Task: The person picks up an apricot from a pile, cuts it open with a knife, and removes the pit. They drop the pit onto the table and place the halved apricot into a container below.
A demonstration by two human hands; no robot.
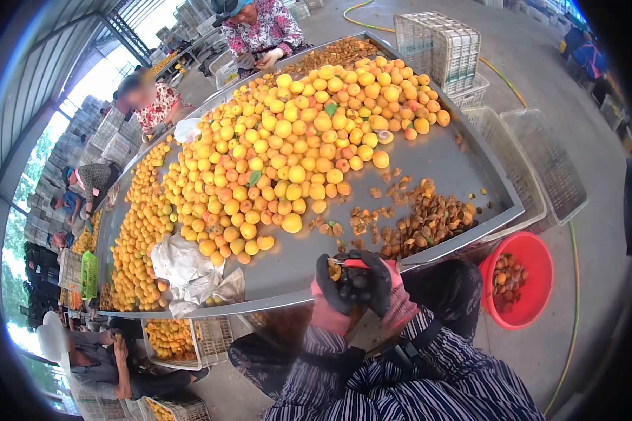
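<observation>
Both my hands wear black and pink gloves and are held close together at the near edge of the metal table (442,165). My left hand (330,293) is closed around a small orange apricot (335,269). My right hand (383,284) presses against the left and grips a red-handled tool (357,264) that lies across the top of the fruit. The blade is hidden between the gloves. A heap of brown apricot pits (428,221) sits on the table just beyond my hands. The large pile of yellow-orange apricots (288,133) covers the middle of the table.
A red basin (534,270) with pits stands on the floor at my right. A white cloth (182,266) lies at the table's near left. Plastic crates (439,45) are stacked at the far right, with flat ones (541,165) along the right edge. Other people (260,28) work around the table.
</observation>
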